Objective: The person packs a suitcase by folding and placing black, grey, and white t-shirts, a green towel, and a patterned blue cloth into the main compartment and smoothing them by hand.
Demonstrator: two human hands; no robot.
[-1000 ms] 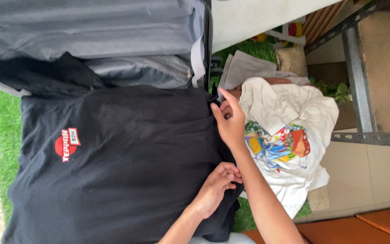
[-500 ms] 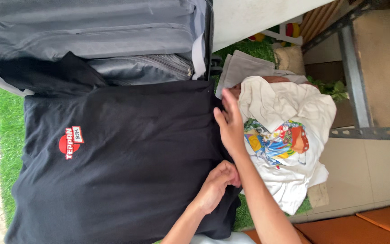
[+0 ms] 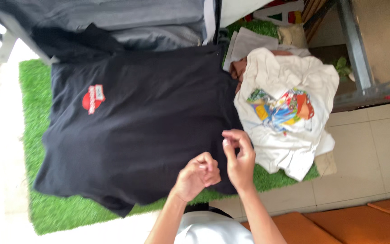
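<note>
Both grips loosely curled, clamped on nothing clear. Head view: left hand over near hem of black T-shirt, fingers bent inward, seemingly touching cloth; pinch not certain. Right hand just beside it at shirt's edge, fingertips drawn together, free of fabric as far as visible. Black T-shirt spread flat on green turf mat, small red chest emblem, few wrinkles. White printed T-shirt crumpled just beside. Open grey suitcase at far edge.

A green grass mat covers the tiled floor; a black shirt and white shirt lie on it.
</note>
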